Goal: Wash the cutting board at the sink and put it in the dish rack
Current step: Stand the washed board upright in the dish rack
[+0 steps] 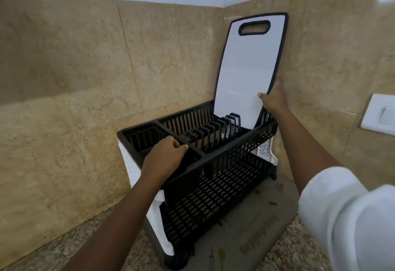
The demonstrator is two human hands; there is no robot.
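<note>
A white cutting board (248, 65) with a black rim and a handle slot at its top stands nearly upright at the right end of the black two-tier dish rack (226, 153). Its lower end sits down among the upper tier's plate slots. My right hand (273, 98) grips the board's lower right edge, thumb on the white face. My left hand (164, 157) is curled over the rim of the rack's cutlery compartment at the left end and holds it.
The rack has white side frames and stands on a grey mat (252, 228) on a speckled stone counter (64, 249), in a corner of beige tiled walls. A white wall switch (380, 117) sits to the right. The lower tier holds nothing.
</note>
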